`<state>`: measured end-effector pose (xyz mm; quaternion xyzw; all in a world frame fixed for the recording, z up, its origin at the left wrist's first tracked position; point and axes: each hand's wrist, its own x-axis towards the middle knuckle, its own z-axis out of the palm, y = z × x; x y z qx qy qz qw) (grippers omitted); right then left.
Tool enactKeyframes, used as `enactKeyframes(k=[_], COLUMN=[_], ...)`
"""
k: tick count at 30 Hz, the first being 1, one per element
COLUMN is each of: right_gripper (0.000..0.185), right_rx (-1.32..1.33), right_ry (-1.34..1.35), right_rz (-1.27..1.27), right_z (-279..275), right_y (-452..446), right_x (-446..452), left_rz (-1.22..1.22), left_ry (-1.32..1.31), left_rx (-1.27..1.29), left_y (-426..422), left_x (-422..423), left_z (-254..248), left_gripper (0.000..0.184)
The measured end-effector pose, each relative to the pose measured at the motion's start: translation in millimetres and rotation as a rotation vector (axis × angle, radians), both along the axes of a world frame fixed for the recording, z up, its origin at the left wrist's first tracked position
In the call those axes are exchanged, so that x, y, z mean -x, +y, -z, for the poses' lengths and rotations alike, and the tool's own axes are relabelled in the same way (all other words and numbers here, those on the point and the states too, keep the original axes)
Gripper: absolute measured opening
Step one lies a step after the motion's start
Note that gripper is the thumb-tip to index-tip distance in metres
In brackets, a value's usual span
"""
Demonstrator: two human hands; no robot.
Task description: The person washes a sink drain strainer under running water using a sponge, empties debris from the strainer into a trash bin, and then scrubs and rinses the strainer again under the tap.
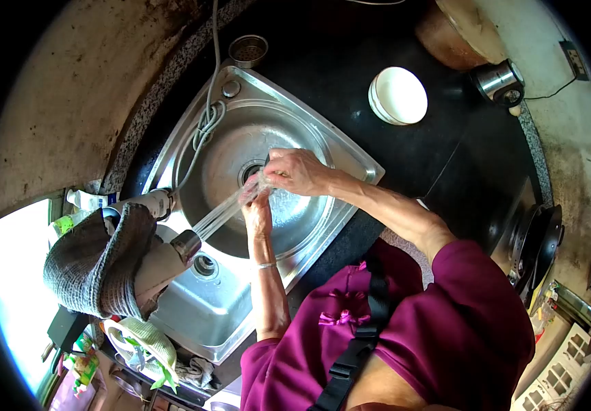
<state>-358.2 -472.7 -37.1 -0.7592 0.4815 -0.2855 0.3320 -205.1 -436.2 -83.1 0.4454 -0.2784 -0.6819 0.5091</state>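
Water streams from the faucet (187, 245) toward my two hands, which meet over the drain of the large round steel sink basin (302, 130). My left hand (257, 205) is under the stream, its fingers partly covered by water and spray. My right hand (294, 171) is bent inward against it, fingers curled together. Something small and pale shows between the hands, too blurred by water to make out. The smaller basin (199, 308) lies at the lower left.
White bowls (405, 96) stand stacked on the dark counter (336, 75). A strainer (248, 51) sits behind the sink. A cord (207, 123) hangs into the basin. A grey cloth (103, 264) drapes beside the faucet. At right stands a metal kettle (499, 81).
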Motion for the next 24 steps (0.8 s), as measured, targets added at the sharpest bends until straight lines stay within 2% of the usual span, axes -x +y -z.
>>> enactKeyframes(k=[1,3,4,8,11,12,13,15,16,17,19,21,23,24], right_gripper=[0.021,0.02,0.015,0.012,0.013,0.014,0.014,0.015,0.016,0.016,0.015,0.014,0.019,0.018], right_rx=[0.003,-0.113,-0.091,-0.003,-0.186,-0.302,-0.301,-0.064,-0.001,-0.002,-0.135,-0.09,-0.142,-0.088], right_ry=[-0.001,0.034,-0.033,-0.01,-0.159,-0.224,-0.223,-0.238,-0.096,-0.098,-0.022,-0.038,-0.089,-0.065], right_rz=[0.006,0.176,0.21,0.092,0.142,0.247,0.248,0.001,0.049,0.047,0.214,0.254,0.079,0.074], right_z=[2,9,13,14,23,24,21,14,9,10,16,22,14,13], right_y=[-4,-16,-21,-11,-29,-33,-31,-20,-15,-16,-25,-22,-10,-8], right_x=[0,5,6,-1,13,17,13,5,2,4,8,4,-7,-6], left_rz=[-0.017,-0.036,-0.02,-0.021,0.027,0.025,0.033,0.043,0.037,0.028,0.043,0.052,0.015,-0.023], left_ry=[0.002,0.009,-0.037,-0.119,-0.215,-0.215,-0.248,-0.269,-0.255,-0.246,-0.296,-0.314,-0.266,-0.224], left_rx=[-0.01,-0.021,-0.026,0.019,0.026,0.028,0.018,0.009,0.018,0.03,0.034,0.011,0.002,-0.008], left_y=[-2,-4,-4,-4,-5,-5,-5,-7,-6,-5,-1,0,2,2], left_x=[2,4,5,2,-2,-4,-5,-2,-3,-6,-9,-10,-7,-7], left_z=[1,2,-2,8,7,5,0,0,2,4,10,14,13,13], left_gripper=[0.022,0.021,0.02,0.022,0.022,0.022,0.022,0.022,0.022,0.022,0.022,0.022,0.019,0.016])
